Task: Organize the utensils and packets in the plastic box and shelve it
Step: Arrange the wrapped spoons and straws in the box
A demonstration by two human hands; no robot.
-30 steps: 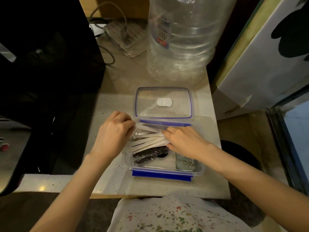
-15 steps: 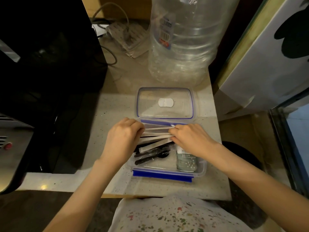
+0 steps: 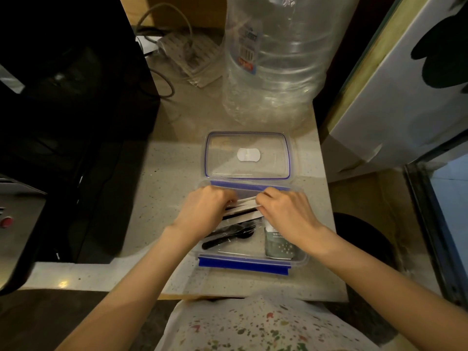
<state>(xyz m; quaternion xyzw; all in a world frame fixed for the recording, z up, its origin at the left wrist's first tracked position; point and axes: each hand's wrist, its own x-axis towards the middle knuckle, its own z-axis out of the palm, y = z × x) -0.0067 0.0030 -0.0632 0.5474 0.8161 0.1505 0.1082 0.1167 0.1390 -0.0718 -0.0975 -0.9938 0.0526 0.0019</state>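
Observation:
A clear plastic box point(image 3: 243, 265) with blue clips stands on the pale counter. Its clear lid point(image 3: 247, 155) lies flat just behind it. Inside the box are several long white paper packets point(image 3: 244, 205), black plastic utensils point(image 3: 228, 235) in clear wrap, and a grey-green sachet point(image 3: 278, 245) at the right. My left hand point(image 3: 202, 211) and my right hand point(image 3: 283, 214) hold the two ends of the white packets at the box's far side. The fingers of both hands are curled round the packets. The packets' ends are hidden under my hands.
A large empty clear water jug point(image 3: 276, 59) stands behind the lid. A big black appliance point(image 3: 71, 97) fills the left side. Cables and a power strip point(image 3: 187, 57) lie at the back. A white panel point(image 3: 405, 92) leans at the right, and the counter edge point(image 3: 177, 295) is near me.
Both hands have moved toward the far side of the box, gathering the fanned white packets into a tighter bundle. The black utensils and the sachet are more exposed.

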